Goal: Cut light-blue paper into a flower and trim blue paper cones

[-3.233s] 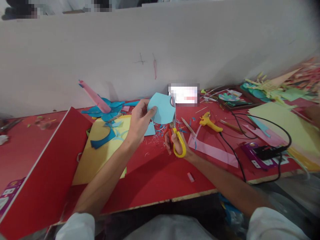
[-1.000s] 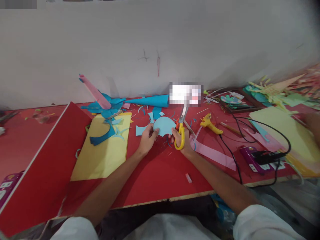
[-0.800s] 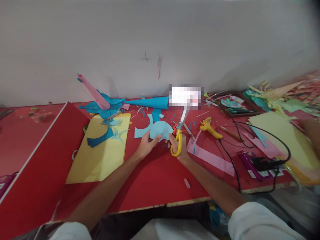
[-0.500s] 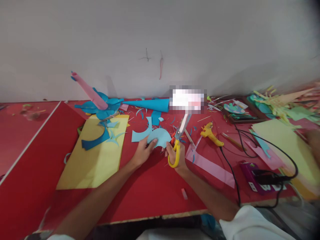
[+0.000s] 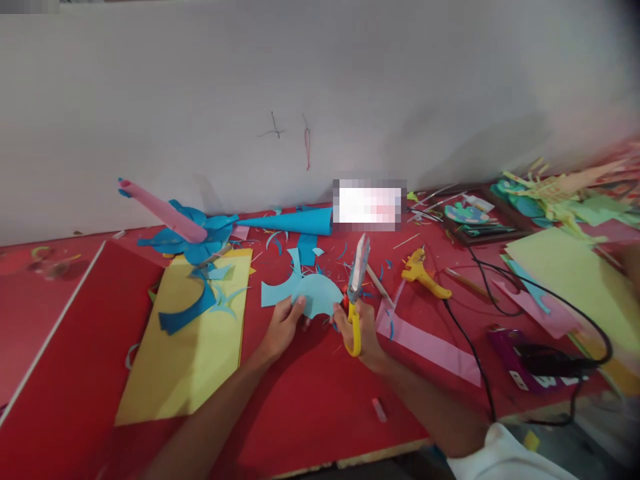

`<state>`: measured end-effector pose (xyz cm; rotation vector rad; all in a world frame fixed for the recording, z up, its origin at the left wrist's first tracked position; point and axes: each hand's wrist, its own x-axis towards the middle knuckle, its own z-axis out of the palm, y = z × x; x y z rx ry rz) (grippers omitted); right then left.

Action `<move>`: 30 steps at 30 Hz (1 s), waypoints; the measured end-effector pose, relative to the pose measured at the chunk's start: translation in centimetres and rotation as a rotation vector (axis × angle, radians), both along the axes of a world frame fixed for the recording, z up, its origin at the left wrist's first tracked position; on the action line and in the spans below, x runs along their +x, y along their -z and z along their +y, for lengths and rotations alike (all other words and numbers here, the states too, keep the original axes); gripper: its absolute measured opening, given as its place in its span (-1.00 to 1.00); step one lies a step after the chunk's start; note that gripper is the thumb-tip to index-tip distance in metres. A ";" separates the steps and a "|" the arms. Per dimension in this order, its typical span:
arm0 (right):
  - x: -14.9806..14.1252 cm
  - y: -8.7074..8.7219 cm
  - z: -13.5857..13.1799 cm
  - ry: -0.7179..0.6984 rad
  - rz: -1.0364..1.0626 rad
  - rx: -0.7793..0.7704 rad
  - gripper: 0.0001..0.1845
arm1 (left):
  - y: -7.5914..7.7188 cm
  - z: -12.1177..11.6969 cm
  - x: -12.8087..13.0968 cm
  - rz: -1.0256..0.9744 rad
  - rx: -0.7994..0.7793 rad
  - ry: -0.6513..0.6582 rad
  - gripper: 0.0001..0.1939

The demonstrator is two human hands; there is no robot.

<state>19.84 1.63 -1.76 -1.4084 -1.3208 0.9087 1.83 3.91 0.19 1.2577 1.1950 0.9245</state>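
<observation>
My left hand pinches the near edge of a light blue rounded paper piece that rests low over the red table. My right hand grips scissors with yellow and red handles. Their blades point up and away, just right of the paper. The two hands are close together near the table's middle.
A yellow sheet with blue offcuts lies to the left, a blue paper cone and a pink tube near the white wall. A pink strip, yellow glue gun, black cables and paper piles lie to the right.
The blue paper came down from being held up in the air to the table. Both hands stayed together on it; the scissors' blades now point more upright. The view shifted.
</observation>
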 end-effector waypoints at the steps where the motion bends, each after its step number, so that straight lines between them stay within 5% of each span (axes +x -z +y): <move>1: 0.2 0.1 0.0 -0.006 -0.019 0.007 -0.60 | -0.2 0.0 0.1 0.029 0.008 0.002 -0.24; 19: 1.3 -0.9 0.6 -0.045 -0.102 0.040 -0.41 | -0.4 -0.3 0.7 -0.011 -0.024 0.035 -0.36; 30: 1.5 1.2 0.9 -0.015 -0.100 0.049 -0.50 | -0.7 0.1 0.3 -0.165 -0.039 0.161 -0.33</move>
